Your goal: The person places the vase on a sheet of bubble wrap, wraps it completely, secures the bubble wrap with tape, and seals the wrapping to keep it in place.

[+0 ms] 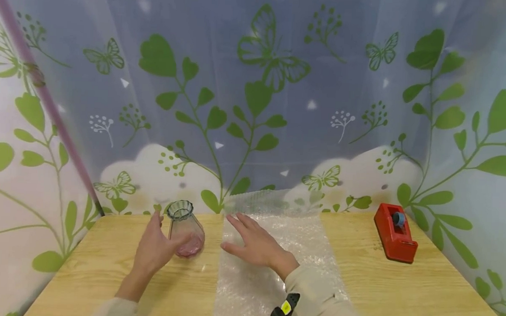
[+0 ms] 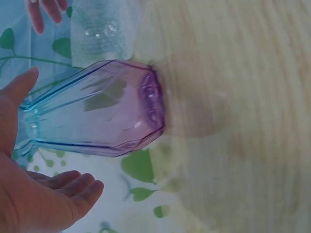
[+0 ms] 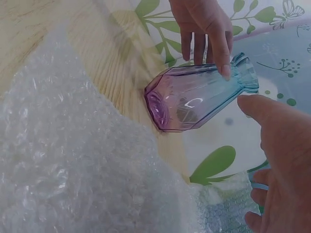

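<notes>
A tinted glass vase (image 1: 187, 230) stands upright on the table (image 1: 399, 293), left of the bubble wrap (image 1: 248, 288), its flat base apparently keeping it steady unsupported. The left hand (image 1: 155, 247) has a loose, spread grip beside it; contact is unclear. The right hand (image 1: 256, 242), fingers extended, holds nothing above the wrap, whose far end rises against the curtain (image 1: 312, 132), probably being longer than the tabletop.

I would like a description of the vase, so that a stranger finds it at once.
On the wood-grain table, look left of the wide bubble-wrap sheet. There, beside the person's left hand, stands the vase. Unlike the solid red tape dispenser, it is see-through, blue-green at its fluted rim and purple towards its base.
</notes>
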A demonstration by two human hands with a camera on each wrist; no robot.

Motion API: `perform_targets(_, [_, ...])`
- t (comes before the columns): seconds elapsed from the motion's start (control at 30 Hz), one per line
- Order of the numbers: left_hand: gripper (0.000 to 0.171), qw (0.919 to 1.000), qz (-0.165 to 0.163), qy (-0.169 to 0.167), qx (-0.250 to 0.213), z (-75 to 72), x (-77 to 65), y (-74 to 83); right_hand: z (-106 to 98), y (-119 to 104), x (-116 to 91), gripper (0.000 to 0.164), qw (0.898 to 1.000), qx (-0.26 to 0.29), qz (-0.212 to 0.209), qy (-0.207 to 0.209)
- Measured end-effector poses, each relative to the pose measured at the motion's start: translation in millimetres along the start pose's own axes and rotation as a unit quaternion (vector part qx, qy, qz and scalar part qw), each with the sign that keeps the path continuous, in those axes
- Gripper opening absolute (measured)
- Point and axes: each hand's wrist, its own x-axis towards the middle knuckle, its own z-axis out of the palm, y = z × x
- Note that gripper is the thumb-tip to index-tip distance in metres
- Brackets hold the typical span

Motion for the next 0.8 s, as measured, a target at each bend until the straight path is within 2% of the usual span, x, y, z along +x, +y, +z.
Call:
perform_targets(0.17, [0.122,0.9996,-0.02,-0.014,-0.017,9.6,0.1,-7.0,5.5,-0.6,0.4,0.073,1.0,-0.003,0.004,-0.003])
perform_targets(0.3, [0.125,0.999,-0.03,-0.013,-0.031,16.8,0.8,-10.3,5.9,0.1,-0.2,0.072,1.0,-0.006,0.007,-0.002])
perform_targets(0.57, [0.122,0.9954,-0.046,-0.019,-0.082,24.2,2.8,-11.5,9.0,0.0,0.3,0.073,1.0,0.001,0.014,-0.007])
perform_targets(0.8, [0.123,0.9931,-0.064,-0.03,-0.093,29.8,0.4,-18.5,14.0,1.4,0.1,0.072,1.0,0.0,0.017,-0.018])
